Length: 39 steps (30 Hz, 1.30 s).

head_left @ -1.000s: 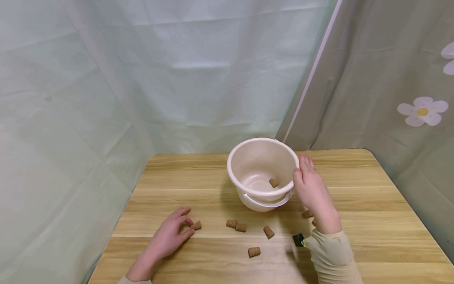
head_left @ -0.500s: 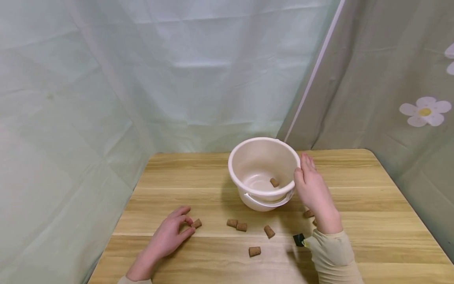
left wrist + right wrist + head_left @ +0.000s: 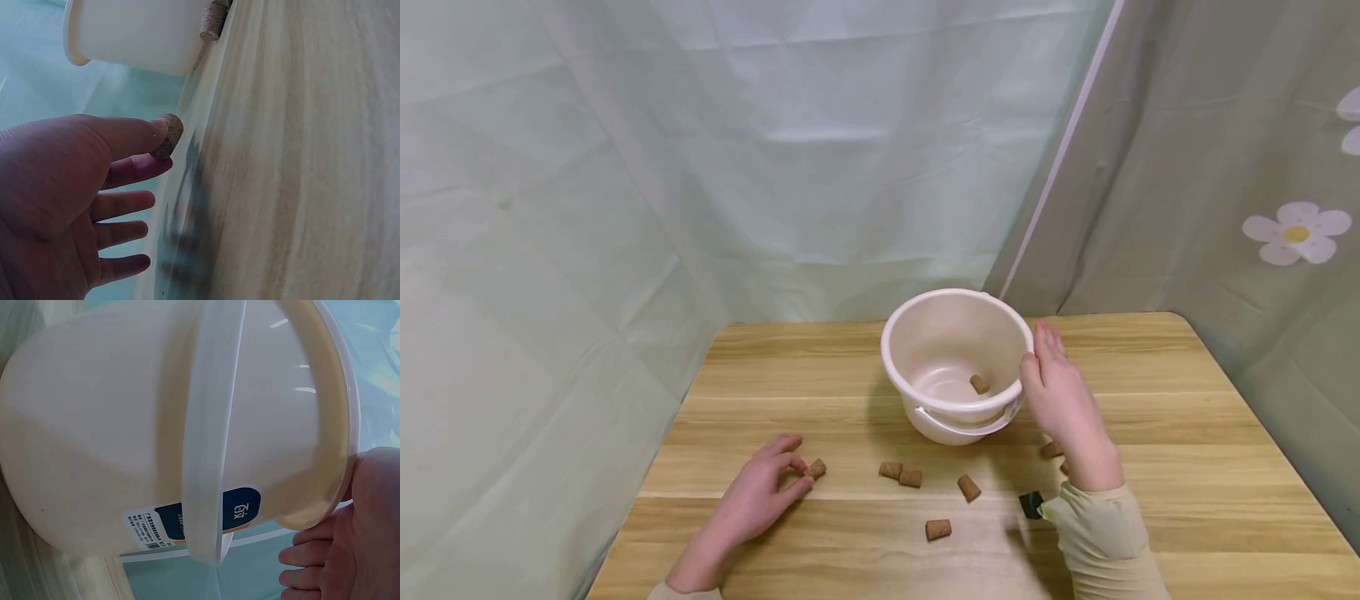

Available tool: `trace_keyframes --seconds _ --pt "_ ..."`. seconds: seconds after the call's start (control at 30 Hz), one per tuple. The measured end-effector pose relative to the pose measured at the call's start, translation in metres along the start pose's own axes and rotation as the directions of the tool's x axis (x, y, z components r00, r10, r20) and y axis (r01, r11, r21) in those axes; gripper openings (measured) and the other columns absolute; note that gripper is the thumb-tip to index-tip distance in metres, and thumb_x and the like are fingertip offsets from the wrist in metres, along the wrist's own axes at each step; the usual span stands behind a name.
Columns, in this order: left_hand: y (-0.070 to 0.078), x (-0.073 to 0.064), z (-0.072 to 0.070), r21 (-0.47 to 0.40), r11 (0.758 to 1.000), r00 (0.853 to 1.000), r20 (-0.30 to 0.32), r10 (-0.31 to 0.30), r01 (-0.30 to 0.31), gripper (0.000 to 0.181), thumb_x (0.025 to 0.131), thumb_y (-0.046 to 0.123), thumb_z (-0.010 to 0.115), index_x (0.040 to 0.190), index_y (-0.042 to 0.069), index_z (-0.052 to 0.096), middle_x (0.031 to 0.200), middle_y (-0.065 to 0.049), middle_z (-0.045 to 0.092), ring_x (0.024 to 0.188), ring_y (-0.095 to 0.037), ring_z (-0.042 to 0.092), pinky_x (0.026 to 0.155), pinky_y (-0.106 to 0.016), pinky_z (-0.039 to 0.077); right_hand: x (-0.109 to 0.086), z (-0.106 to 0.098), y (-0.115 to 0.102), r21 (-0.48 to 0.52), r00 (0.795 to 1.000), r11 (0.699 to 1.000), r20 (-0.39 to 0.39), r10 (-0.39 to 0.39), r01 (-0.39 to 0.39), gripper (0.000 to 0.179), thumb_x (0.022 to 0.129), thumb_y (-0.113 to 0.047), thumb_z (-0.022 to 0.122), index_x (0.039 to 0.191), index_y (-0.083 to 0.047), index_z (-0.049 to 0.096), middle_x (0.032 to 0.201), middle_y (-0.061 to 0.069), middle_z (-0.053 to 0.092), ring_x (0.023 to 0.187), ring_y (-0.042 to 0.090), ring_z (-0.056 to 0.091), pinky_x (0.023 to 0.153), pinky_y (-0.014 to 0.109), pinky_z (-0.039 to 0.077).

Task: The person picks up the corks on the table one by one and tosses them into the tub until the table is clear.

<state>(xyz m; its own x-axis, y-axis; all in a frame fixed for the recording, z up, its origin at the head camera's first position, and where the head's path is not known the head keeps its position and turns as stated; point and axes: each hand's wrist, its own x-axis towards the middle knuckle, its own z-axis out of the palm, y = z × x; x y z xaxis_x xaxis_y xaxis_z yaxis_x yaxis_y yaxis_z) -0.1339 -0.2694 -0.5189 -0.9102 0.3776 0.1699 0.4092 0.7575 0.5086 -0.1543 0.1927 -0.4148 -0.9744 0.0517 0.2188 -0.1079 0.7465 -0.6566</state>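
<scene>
In the head view my left hand [image 3: 760, 493] is low over the left of the table, pinching a wine cork [image 3: 816, 468] between thumb and index finger. The left wrist view shows this cork [image 3: 167, 136] near the tabletop, with the other fingers spread apart. My right hand [image 3: 1063, 400] holds the right rim of a white plastic bucket [image 3: 951, 421], thumb at the rim and fingers along the outside. The bucket stands upright, its handle hanging on the near side. One cork [image 3: 979, 384] lies inside on the bottom. The label [image 3: 240, 506] shows in the right wrist view.
Loose corks lie before the bucket: a close pair [image 3: 900, 474], a tilted one [image 3: 968, 488] and a nearer one [image 3: 937, 530]. Another cork [image 3: 1051, 450] is partly hidden by my right wrist. A small black object [image 3: 1032, 505] is beside the sleeve. Curtains [image 3: 850, 167] enclose the wooden table [image 3: 1210, 483].
The cork in my left fingers has turned slightly, its free end tipping upward. Both hands and the bucket stay almost in place.
</scene>
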Motion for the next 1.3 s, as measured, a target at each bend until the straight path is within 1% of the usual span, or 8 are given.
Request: trace_keyframes --seconds 0.23,0.43,0.6,0.7,0.9,1.13,1.3 --pt "0.003 0.001 -0.001 -0.024 1.0 1.0 -0.025 -0.006 0.006 0.016 0.092 0.019 0.087 0.092 0.026 0.073 0.146 -0.022 0.062 0.139 -0.047 0.055 0.115 -0.064 0.044 0.001 0.0 0.0 0.002 1.0 1.0 0.001 0.0 0.0 0.066 0.116 -0.035 0.026 0.167 0.006 0.019 0.175 0.023 0.014 0.162 0.042 0.013 0.13 0.058 0.016" --pt "0.007 0.003 -0.004 -0.05 0.999 0.999 -0.045 -0.006 0.004 0.012 0.093 0.019 0.085 0.097 0.022 0.074 0.151 -0.024 0.058 0.141 -0.049 0.052 0.117 -0.066 0.041 0.002 -0.001 0.0 -0.003 1.0 1.0 0.002 0.003 -0.003 0.066 0.116 -0.035 0.026 0.167 0.007 0.019 0.175 0.023 0.015 0.162 0.042 0.014 0.13 0.058 0.016" --pt "0.01 0.006 -0.008 -0.083 0.997 0.997 -0.08 -0.007 0.0 0.013 0.093 0.017 0.085 0.099 0.02 0.074 0.154 -0.024 0.056 0.143 -0.05 0.049 0.118 -0.068 0.038 0.001 -0.001 0.0 -0.004 1.0 1.0 0.005 0.009 -0.009 0.066 0.116 -0.035 0.026 0.167 0.006 0.018 0.175 0.023 0.015 0.162 0.042 0.014 0.13 0.058 0.016" --pt "0.012 0.007 -0.01 -0.093 0.996 0.996 -0.09 -0.01 0.002 0.014 0.092 0.016 0.086 0.099 0.02 0.075 0.155 -0.024 0.055 0.144 -0.05 0.048 0.118 -0.069 0.037 0.001 -0.001 0.0 -0.003 1.0 1.0 0.006 0.011 -0.011 0.066 0.116 -0.035 0.026 0.167 0.006 0.018 0.175 0.023 0.014 0.162 0.042 0.014 0.131 0.057 0.016" --pt "0.015 0.008 -0.013 -0.092 0.996 0.994 -0.113 -0.009 -0.002 0.016 0.091 0.013 0.087 0.1 0.016 0.075 0.156 -0.023 0.054 0.144 -0.051 0.047 0.118 -0.07 0.036 0.001 -0.001 0.0 -0.002 1.0 1.0 0.006 0.01 -0.01 0.067 0.116 -0.037 0.026 0.167 0.005 0.017 0.175 0.022 0.014 0.162 0.042 0.014 0.131 0.057 0.016" --pt "0.017 0.011 -0.016 -0.083 0.996 0.987 -0.158 0.017 -0.03 0.014 0.092 0.012 0.086 0.101 0.014 0.076 0.157 -0.019 0.055 0.147 -0.048 0.045 0.119 -0.069 0.036 0.001 -0.001 0.001 -0.003 1.0 1.0 0.006 0.009 -0.009 0.067 0.116 -0.037 0.025 0.168 0.004 0.017 0.175 0.022 0.014 0.162 0.042 0.014 0.131 0.057 0.016" --pt "0.019 0.013 -0.016 -0.103 0.994 0.985 -0.172 0.01 -0.028 0.014 0.093 0.014 0.086 0.103 0.013 0.076 0.158 -0.017 0.054 0.149 -0.046 0.043 0.12 -0.068 0.034 0.0 0.0 0.001 -0.007 1.0 1.0 0.007 0.009 -0.009 0.067 0.116 -0.037 0.025 0.167 0.005 0.017 0.175 0.022 0.014 0.162 0.042 0.014 0.131 0.057 0.016"
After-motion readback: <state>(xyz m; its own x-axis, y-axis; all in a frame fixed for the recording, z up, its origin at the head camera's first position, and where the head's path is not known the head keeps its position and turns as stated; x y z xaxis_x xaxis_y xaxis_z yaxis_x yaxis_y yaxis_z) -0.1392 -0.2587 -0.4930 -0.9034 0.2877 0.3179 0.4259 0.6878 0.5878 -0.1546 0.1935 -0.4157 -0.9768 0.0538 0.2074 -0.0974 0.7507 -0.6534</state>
